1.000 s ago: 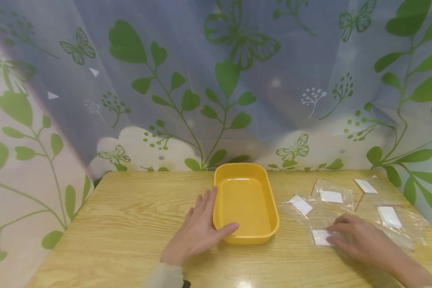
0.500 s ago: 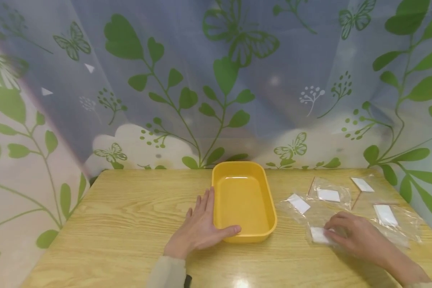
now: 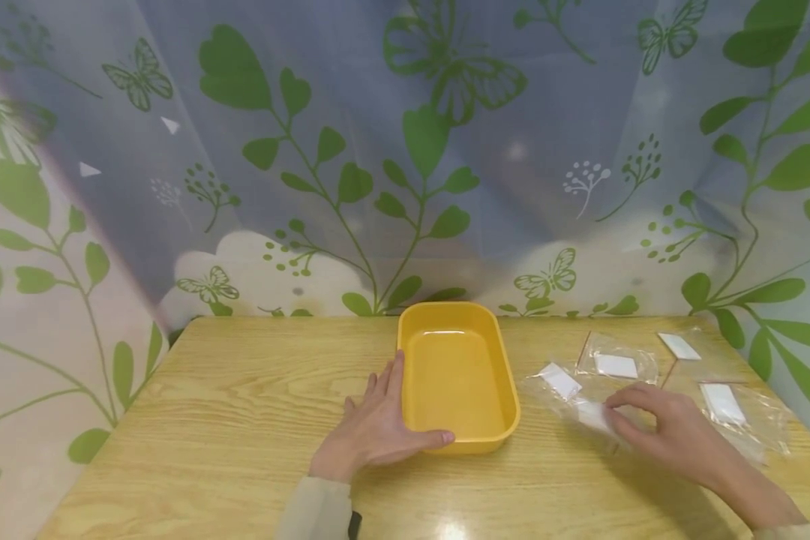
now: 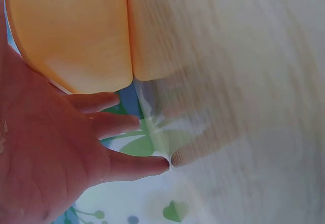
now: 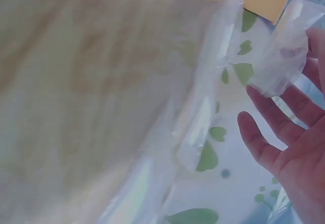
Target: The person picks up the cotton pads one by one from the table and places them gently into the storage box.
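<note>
A yellow plastic tray (image 3: 455, 375) stands on the wooden table with nothing inside. My left hand (image 3: 378, 431) lies along its left side, fingers straight and thumb over the front rim; the left wrist view shows the fingers (image 4: 137, 164) stretched beside the tray wall. To the right of the tray, my right hand (image 3: 675, 431) pinches a clear plastic bag with a white piece in it (image 3: 592, 415), lifted off the table. In the right wrist view the crinkled bag (image 5: 282, 56) hangs at the fingers, with the other fingers spread loosely.
Several more clear bags with white pieces lie on the right: one bag (image 3: 560, 381) near the tray, another (image 3: 616, 366) behind it, one (image 3: 679, 346) at the back and one (image 3: 724, 405) beyond my hand. A patterned curtain (image 3: 310, 150) hangs behind the table (image 3: 209, 450).
My right hand has taken hold of the front bag and raised it from the table, tilting it slightly back. The left hand has stayed at the tray.
</note>
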The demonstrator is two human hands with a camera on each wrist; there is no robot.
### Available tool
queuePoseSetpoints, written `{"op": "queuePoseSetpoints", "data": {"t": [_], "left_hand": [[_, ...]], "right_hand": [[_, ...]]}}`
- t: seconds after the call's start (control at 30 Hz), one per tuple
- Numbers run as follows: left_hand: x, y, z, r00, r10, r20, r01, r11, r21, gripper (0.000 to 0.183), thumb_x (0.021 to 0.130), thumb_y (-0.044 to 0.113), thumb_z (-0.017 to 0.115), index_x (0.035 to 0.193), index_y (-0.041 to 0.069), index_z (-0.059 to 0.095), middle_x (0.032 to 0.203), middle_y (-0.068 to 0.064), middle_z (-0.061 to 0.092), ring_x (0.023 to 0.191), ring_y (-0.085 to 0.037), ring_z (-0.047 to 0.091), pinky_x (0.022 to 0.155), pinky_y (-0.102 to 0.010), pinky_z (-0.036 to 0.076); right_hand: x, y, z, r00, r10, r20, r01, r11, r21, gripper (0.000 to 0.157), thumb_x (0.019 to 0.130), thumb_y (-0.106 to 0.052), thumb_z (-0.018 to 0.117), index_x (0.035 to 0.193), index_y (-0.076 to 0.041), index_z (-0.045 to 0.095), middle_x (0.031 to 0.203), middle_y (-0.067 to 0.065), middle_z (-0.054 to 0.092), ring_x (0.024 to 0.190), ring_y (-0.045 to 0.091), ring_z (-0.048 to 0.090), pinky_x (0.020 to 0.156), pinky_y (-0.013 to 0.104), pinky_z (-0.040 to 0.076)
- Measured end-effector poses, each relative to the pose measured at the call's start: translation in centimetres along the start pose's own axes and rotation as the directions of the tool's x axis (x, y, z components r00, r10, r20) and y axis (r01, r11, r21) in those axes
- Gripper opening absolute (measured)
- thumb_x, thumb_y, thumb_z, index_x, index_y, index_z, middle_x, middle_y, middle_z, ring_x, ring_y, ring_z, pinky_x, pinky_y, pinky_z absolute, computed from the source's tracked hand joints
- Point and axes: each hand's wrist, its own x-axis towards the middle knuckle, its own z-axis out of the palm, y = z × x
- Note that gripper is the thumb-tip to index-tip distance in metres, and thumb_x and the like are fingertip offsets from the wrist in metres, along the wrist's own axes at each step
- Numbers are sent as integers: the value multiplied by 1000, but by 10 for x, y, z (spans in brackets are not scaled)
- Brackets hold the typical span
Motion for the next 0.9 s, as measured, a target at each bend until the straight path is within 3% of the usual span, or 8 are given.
{"op": "queuePoseSetpoints", "data": {"t": [0.43,0.9], "left_hand": [[-2,0,1,999,-44,14,44,999,-31,134,72,85,67,165,29,-11,169,-14,27,150,-55,28,113,-84,19],[-1,0,-1,998,-61,34,62,998,-27,135,71,87,66,165,28,-11,168,-15,30,150,-54,29,114,-82,19]], "right_hand": [[42,-26,0,999,53,12,-53,998,-31,29,78,-7,85,96,-28,77,94,-11,77,86,11,72,79,11,50],[76,-39,19,996,-87,-34,90,991,102,33,75,2,83,96,-21,77,92,-11,76,84,10,71,82,8,50]]}}
